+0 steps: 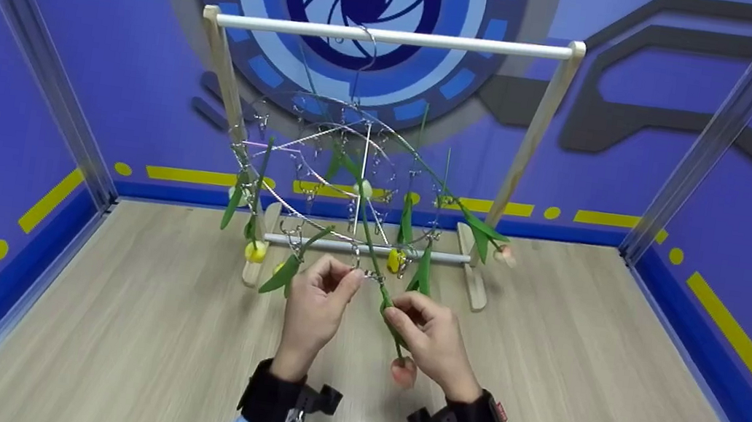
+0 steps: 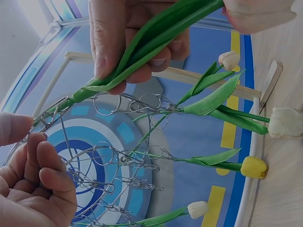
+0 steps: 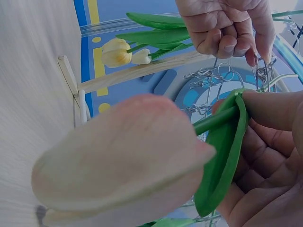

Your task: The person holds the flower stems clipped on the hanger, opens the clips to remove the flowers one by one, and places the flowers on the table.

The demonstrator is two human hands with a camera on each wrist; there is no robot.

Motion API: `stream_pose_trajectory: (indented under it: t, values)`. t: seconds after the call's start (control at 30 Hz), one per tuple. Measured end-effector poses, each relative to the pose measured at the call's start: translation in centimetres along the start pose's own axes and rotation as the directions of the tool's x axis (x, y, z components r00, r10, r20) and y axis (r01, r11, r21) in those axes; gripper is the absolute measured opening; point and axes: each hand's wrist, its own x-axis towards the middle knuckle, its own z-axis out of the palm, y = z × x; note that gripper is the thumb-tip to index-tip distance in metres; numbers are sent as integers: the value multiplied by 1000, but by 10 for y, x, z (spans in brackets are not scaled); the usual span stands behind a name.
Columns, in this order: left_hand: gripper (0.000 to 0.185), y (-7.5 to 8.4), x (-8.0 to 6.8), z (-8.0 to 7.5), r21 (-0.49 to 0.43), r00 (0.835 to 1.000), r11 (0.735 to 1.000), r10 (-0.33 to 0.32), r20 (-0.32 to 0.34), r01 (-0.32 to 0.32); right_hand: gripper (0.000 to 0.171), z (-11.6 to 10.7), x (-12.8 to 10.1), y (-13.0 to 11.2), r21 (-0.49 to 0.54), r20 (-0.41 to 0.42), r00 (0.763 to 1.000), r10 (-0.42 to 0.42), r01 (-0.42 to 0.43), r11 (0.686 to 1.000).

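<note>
In the head view my right hand (image 1: 435, 337) pinches the green stem and leaf of a pale pink artificial tulip (image 1: 403, 372), whose bloom points down toward me. Its stem runs up through the front of a round metal clip hanger (image 1: 362, 180). My left hand (image 1: 315, 302) pinches a wire clip (image 3: 262, 73) at the hanger's near rim, beside the stem. The right wrist view has the bloom large in front, with my right thumb on the leaf base. Whether the clip bites the stem is hard to tell.
The hanger hangs by its hook from a wooden rack's white top bar (image 1: 444, 42). Other tulips hang bloom-down around it, including a yellow tulip (image 2: 253, 167) and a white tulip (image 2: 198, 209). Spare clips dangle between them. Printed blue panels enclose the wooden tabletop (image 1: 146, 326).
</note>
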Motion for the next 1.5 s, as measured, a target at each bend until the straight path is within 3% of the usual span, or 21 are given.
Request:
stream_pose_trajectory:
  t: [0.27,0.6,1.5]
  values:
    - [12,0,1,-1,-10,1000,1000,19,5,-19,6,-1,0,1,-13,11,1000,16,-16,1000]
    - [14,0,2,1,-50,999,998,-50,-20,49,6,-2,1,1,-3,13,1000,14,-14,1000]
    - [11,-4,1,1,-46,997,998,-36,-69,33,4,-5,0,-1,-6,44,998,35,-34,999]
